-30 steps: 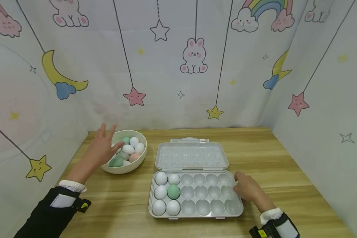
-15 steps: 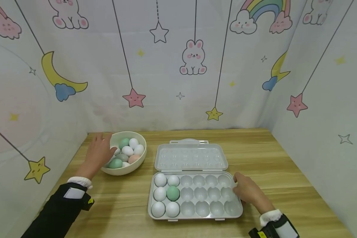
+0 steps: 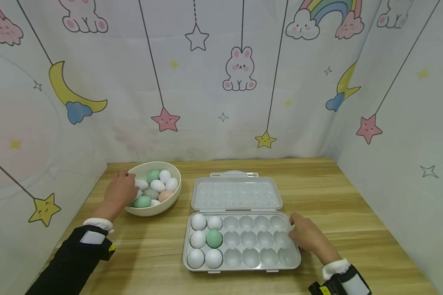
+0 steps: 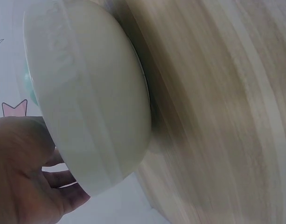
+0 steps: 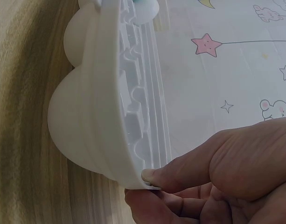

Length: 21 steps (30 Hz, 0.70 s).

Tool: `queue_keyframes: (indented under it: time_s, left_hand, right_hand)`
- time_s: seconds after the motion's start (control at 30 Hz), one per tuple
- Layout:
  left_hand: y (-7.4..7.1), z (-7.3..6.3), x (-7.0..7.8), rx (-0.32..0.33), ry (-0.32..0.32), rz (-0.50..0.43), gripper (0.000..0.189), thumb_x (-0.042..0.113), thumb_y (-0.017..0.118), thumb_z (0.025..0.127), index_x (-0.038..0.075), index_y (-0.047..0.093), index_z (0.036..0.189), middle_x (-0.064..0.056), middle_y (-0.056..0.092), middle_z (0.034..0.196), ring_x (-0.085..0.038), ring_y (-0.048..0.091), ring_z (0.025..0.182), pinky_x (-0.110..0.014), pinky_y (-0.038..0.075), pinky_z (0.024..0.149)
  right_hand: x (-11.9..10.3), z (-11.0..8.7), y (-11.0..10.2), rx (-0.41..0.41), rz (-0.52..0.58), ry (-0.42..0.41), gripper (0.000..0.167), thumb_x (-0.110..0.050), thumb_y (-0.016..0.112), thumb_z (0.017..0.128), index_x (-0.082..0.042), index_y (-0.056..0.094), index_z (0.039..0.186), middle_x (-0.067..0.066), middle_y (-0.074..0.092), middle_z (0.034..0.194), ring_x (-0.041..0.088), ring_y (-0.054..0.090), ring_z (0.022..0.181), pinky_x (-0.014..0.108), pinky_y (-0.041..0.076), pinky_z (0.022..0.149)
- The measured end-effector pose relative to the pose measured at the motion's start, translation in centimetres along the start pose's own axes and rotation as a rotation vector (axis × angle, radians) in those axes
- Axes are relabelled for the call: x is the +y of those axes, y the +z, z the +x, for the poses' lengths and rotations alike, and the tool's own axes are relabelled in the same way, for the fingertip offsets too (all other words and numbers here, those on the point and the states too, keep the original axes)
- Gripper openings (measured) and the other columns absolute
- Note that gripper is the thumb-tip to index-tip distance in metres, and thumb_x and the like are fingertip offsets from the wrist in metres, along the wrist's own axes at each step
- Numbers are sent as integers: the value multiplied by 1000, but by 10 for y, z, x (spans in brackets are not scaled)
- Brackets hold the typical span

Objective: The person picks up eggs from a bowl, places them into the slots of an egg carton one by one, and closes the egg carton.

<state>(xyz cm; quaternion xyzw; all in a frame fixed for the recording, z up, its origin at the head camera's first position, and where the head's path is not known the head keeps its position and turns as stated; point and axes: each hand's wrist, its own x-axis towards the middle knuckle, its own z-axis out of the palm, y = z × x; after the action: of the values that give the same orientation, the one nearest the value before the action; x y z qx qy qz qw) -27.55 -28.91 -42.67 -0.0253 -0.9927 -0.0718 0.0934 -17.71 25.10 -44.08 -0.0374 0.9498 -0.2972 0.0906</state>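
Left grip (image 3: 119,192) over the left rim of the bowl (image 3: 151,211); whether it holds anything cannot be told. Just right of it, bowl eggs (image 3: 157,186) crowd together; a hasty pull might crack neighbours. Well right, the carton (image 3: 248,238), its right end pinched by the right grip (image 3: 307,233); a jerk could jolt the seated eggs (image 3: 214,239).

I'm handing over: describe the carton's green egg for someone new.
On the table, right of the bowl, lies an open carton. The green egg sits in its middle row, second from left; the carton's other eggs are white.
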Motion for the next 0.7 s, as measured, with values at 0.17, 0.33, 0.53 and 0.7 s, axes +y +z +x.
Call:
queue_keyframes:
  time_s: [0.17, 0.33, 0.53, 0.7]
  left_hand:
    - [-1, -1, -1, 0, 16, 7, 39, 1, 63, 94, -21, 56, 125, -43, 51, 125, -59, 48, 119, -68, 46, 96]
    - [0, 0, -1, 8, 42, 64, 34, -4, 62, 93, -21, 57, 122, -42, 54, 121, -58, 51, 116, -65, 49, 95]
    - [1, 2, 0, 8, 53, 90, 33, -4, 65, 93, -22, 58, 120, -43, 53, 121, -58, 51, 115, -65, 50, 94]
    - [0, 3, -1, 31, 59, 30, 34, -5, 59, 92, -24, 56, 119, -44, 52, 121, -61, 50, 114, -67, 48, 95]
  right_hand:
    - [-1, 0, 0, -7, 13, 4, 17, 6, 62, 89, 6, 55, 105, 10, 59, 75, 21, 58, 58, 34, 51, 48]
    - [-2, 0, -1, -15, 18, 12, 17, 6, 62, 90, 6, 55, 106, 10, 60, 75, 21, 59, 58, 34, 51, 47]
    - [-1, -1, 0, -15, 19, 16, 17, 6, 61, 89, 6, 54, 104, 10, 59, 73, 22, 58, 55, 34, 50, 46]
    - [-1, 0, 0, -11, 12, 11, 16, 6, 60, 88, 5, 54, 103, 10, 57, 72, 21, 56, 53, 33, 48, 45]
